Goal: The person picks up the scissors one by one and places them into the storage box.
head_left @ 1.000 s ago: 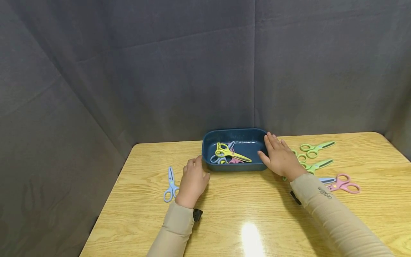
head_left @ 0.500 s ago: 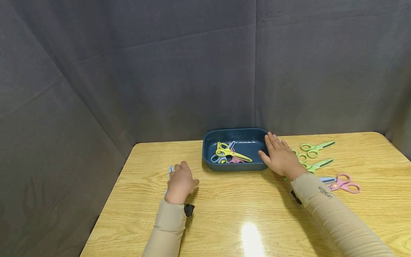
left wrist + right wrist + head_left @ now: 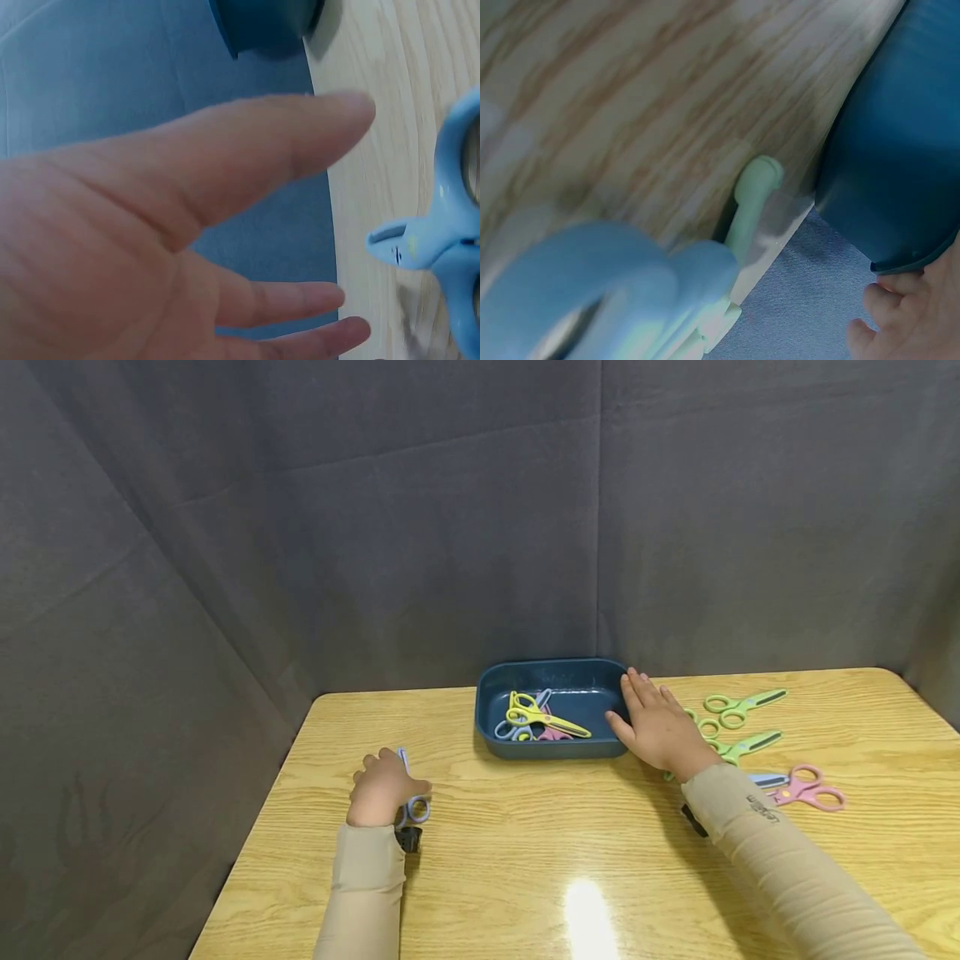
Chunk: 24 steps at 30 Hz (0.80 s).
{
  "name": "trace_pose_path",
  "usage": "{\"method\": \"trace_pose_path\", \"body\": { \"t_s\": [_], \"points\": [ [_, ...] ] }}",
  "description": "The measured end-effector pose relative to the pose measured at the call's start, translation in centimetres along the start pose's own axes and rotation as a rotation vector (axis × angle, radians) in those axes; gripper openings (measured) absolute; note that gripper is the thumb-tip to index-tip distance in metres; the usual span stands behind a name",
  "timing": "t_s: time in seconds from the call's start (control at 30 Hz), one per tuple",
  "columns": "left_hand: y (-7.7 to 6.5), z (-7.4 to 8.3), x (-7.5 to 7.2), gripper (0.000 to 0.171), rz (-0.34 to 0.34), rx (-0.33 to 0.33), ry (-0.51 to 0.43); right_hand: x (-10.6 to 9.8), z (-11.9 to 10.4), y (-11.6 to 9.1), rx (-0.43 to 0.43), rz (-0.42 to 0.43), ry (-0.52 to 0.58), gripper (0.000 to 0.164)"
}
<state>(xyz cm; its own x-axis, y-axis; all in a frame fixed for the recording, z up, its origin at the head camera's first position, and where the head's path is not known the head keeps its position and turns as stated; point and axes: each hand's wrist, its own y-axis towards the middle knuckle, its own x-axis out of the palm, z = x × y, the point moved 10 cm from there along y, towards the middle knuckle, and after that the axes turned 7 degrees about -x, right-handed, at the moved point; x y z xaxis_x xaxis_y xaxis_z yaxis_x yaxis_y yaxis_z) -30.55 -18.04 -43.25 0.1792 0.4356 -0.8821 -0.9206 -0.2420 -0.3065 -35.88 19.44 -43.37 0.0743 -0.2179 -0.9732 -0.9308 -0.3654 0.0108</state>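
Note:
My left hand (image 3: 381, 785) hovers with spread fingers over a pair of light blue scissors (image 3: 417, 810), partly covering them. The left wrist view shows the thumb (image 3: 285, 139) stretched out and the blue scissors (image 3: 442, 247) apart from it on the table. My right hand (image 3: 660, 731) rests on the right end of a dark blue bin (image 3: 551, 749), fingers straight along the rim and thumb over the inner side. Inside the bin lie yellow scissors (image 3: 547, 720) on top of blue and pink ones. The right wrist view catches the bin (image 3: 892, 142) and fingers at its rim.
Several green scissors (image 3: 746, 745) lie right of the bin, partly behind the right hand. Pink scissors (image 3: 810, 789) and a blue blade (image 3: 767, 780) lie nearer the right forearm. A grey cloth (image 3: 450, 560) hangs behind the wooden table (image 3: 525, 860).
My left hand has moved left from the bin's left end to the blue scissors, which now sit slightly farther right in view. The right hand has stayed on the bin.

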Motion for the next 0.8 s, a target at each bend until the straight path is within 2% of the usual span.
{"method": "trace_pose_path", "body": {
  "t_s": [0.17,0.33,0.6,0.7,0.8],
  "points": [
    [-0.1,-0.4,-0.1,0.089,-0.042,0.016,0.023,0.0,0.0,-0.1,-0.004,-0.005,0.011,0.081],
    [-0.2,-0.5,0.1,0.085,-0.071,0.022,0.046,0.1,0.1,0.0,-0.007,-0.004,0.007,0.081],
    [-0.1,-0.4,0.9,0.057,-0.105,0.032,0.138,0.3,0.3,0.1,-0.006,0.0,0.009,0.084],
    [-0.1,-0.6,1.2,0.058,-0.106,0.011,0.157,0.2,0.3,0.1,-0.005,0.004,0.011,0.083],
    [-0.1,-0.8,1.4,0.067,-0.107,-0.022,0.149,0.1,0.2,0.1,-0.005,0.004,0.016,0.081]
  ]
}}
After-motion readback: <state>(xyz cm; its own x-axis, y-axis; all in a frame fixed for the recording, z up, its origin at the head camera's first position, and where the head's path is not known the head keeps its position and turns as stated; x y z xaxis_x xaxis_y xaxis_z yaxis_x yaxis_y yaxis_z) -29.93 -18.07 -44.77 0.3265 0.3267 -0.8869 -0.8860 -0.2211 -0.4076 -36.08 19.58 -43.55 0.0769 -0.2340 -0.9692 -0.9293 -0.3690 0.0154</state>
